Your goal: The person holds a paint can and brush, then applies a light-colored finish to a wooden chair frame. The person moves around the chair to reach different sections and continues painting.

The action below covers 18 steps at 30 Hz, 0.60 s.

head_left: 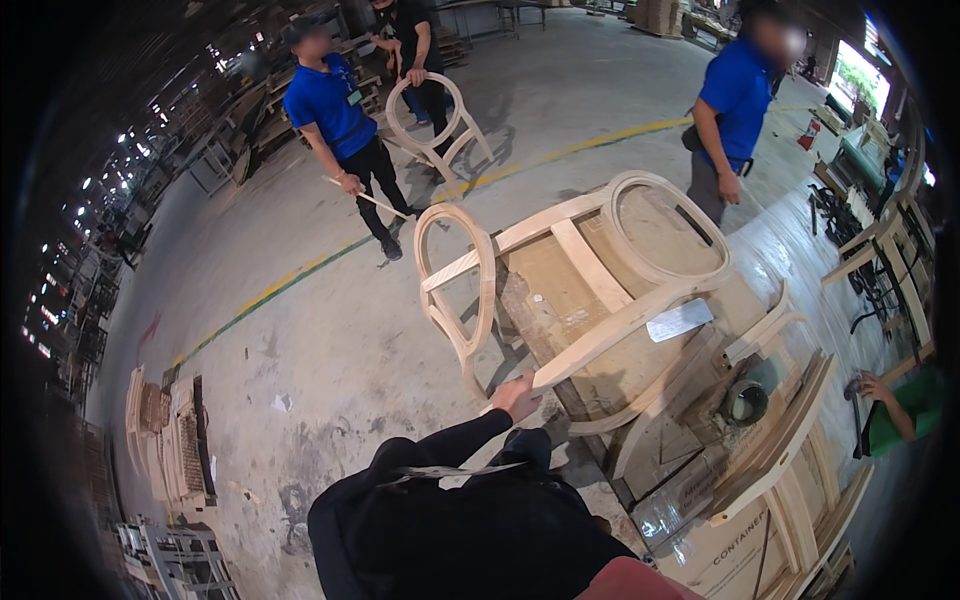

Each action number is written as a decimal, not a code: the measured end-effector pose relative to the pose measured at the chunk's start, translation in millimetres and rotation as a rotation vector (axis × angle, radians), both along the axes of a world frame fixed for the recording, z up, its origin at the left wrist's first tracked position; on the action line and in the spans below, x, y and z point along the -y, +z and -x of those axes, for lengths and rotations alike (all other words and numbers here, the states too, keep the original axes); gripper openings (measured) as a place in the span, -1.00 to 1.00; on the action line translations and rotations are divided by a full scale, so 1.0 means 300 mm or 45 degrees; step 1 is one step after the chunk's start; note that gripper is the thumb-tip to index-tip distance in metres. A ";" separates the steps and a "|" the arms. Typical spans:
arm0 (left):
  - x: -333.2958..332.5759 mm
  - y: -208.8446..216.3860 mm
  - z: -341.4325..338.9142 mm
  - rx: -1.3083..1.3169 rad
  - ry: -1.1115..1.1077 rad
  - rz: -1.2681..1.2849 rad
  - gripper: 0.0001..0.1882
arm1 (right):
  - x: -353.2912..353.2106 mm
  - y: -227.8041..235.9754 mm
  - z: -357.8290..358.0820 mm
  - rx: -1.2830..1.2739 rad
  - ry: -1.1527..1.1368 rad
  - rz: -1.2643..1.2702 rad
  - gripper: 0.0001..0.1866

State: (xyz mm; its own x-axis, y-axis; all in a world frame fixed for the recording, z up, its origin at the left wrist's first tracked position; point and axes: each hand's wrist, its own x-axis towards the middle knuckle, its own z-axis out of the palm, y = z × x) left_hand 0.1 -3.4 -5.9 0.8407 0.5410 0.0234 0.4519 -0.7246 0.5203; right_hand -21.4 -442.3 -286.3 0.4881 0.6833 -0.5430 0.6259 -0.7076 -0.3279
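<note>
- See a pale wooden chair frame (610, 330) lying on the counter (550, 310), with an oval ring (672, 276) at the far right and long legs reaching toward the left.
- Looks bare and unvarnished; probably moderate in weight, stiff along the legs, dry rather than slippery.
- Likely awkward to swing because of the length, and perhaps weakest at the joints around ring and crossbar (592, 268).
- Best gripped on a straight stretch of leg, with a second hold on the far leg or crossbar for balance; better not lifted by the ring alone.
- Held at the near leg's end by the left hand (515, 398), with fingers curled closed on the wood.
- Cannot tell the state of the right hand, out of view.
- Just left of the counter, note a second oval-backed frame (488, 285), upright; cannot tell if touching the first.
- Toward the right, find a silvery plate (680, 320), a round can (745, 402) and curved wooden parts (780, 462).
- Farther off, notice a blue-shirted co-worker (335, 105) holding a thin stick.
</note>
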 end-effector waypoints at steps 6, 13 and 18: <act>-0.004 -0.011 0.002 -0.056 0.007 0.023 -0.50 | 0.025 -0.062 0.005 0.065 0.050 -0.059 -0.70; -0.022 -0.028 -0.001 -0.044 -0.015 0.007 -0.51 | -0.063 0.132 -0.005 0.096 0.000 -0.025 -0.71; -0.009 -0.054 -0.001 -0.036 0.039 -0.007 -0.45 | -0.051 0.235 -0.028 -0.091 -0.090 -0.113 -0.75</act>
